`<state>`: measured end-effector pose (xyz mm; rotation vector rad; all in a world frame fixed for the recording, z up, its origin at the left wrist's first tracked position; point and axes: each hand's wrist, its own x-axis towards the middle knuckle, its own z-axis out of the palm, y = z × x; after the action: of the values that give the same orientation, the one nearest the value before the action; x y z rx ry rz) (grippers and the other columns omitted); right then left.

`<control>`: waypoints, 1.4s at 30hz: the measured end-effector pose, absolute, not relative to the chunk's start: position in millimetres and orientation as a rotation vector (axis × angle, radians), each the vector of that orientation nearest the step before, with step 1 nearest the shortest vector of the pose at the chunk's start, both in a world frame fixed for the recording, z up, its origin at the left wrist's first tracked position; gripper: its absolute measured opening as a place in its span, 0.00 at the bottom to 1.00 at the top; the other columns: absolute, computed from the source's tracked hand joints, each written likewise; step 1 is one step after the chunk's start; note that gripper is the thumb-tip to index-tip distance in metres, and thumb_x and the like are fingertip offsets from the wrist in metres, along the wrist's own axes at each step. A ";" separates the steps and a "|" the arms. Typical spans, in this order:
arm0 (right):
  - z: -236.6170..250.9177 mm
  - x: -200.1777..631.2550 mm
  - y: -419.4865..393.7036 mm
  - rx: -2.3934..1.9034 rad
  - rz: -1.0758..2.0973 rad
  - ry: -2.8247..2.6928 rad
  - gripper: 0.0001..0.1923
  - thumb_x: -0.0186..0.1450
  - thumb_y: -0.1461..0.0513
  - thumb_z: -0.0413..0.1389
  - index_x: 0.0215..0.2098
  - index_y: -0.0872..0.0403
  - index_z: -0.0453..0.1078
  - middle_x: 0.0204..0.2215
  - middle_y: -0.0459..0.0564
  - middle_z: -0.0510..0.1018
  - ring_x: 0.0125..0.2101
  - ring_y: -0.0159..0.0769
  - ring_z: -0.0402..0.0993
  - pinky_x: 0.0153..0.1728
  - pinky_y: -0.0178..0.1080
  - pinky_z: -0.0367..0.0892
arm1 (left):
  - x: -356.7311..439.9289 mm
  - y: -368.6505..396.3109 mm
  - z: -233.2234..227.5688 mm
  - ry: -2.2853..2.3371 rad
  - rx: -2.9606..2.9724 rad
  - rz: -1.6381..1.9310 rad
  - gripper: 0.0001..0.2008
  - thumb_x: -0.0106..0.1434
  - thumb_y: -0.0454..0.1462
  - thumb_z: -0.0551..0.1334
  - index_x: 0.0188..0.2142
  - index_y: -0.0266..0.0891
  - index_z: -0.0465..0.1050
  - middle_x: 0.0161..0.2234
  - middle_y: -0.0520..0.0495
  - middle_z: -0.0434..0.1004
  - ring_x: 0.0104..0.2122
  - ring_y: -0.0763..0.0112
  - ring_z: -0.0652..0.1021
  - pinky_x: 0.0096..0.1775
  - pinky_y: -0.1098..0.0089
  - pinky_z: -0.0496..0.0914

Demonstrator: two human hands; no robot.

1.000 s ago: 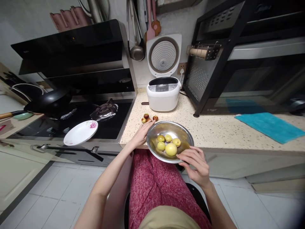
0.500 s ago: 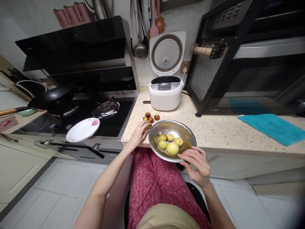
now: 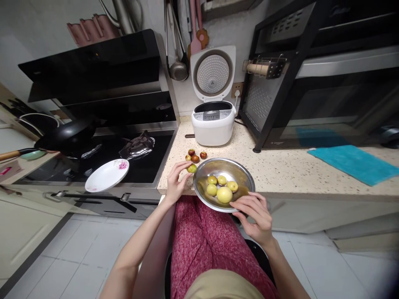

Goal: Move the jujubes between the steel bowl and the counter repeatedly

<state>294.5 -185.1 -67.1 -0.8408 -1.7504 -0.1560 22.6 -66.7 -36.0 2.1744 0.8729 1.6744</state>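
A green jujube sits between the thumb and fingertips of my left hand, close to the counter and just left of the bowl. My right hand grips the right front rim of a shiny metal bowl, which stands at the counter's front edge. Inside the bowl lie several yellow-green jujubes, with a larger pale one at the front. Beyond my left fingertips, several red-brown jujubes are grouped on the counter.
A white rice cooker stands behind the bowl, lid raised. To the left is a black gas hob with a white plate on its front edge and a wok. On the right are a blue cloth and a black rack.
My left hand has shifted slightly, and the green jujube at its fingertips now shows more fully. My right hand stays on the bowl's rim. The view has tilted a little.
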 end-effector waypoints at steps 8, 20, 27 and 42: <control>-68.3 290.8 -185.1 -0.849 -0.152 -1.737 0.08 0.69 0.66 0.62 0.46 0.49 0.79 0.36 0.47 0.85 0.37 0.39 0.82 0.52 0.50 0.67 | 32.7 -84.0 -25.1 0.588 2.302 1.356 0.15 0.69 0.36 0.68 0.55 0.43 0.79 0.48 0.41 0.83 0.48 0.62 0.82 0.51 0.60 0.78; -71.8 290.7 -181.9 -0.828 -0.135 -1.759 0.12 0.71 0.66 0.60 0.51 0.50 0.78 0.41 0.48 0.87 0.44 0.40 0.82 0.57 0.51 0.65 | 28.2 -79.6 -23.3 0.654 2.256 1.160 0.11 0.71 0.38 0.64 0.50 0.41 0.81 0.47 0.41 0.84 0.48 0.61 0.82 0.53 0.57 0.75; -72.3 290.2 -181.7 -0.832 -0.136 -1.752 0.11 0.71 0.65 0.60 0.50 0.48 0.78 0.39 0.46 0.87 0.42 0.40 0.82 0.56 0.50 0.65 | 28.6 -79.2 -22.5 0.672 2.279 1.151 0.10 0.72 0.38 0.63 0.49 0.41 0.82 0.47 0.40 0.84 0.48 0.60 0.82 0.53 0.57 0.75; -72.3 288.9 -182.3 -0.823 -0.129 -1.746 0.10 0.71 0.66 0.61 0.49 0.49 0.79 0.36 0.45 0.86 0.39 0.38 0.81 0.56 0.50 0.65 | 28.0 -80.0 -28.4 0.310 2.531 1.253 0.09 0.73 0.36 0.59 0.44 0.40 0.80 0.37 0.45 0.86 0.38 0.66 0.84 0.55 0.54 0.73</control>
<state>288.9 -182.3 -72.3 -0.8226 -1.7463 -0.1290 28.0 -80.0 -28.4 2.5308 0.3099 1.2535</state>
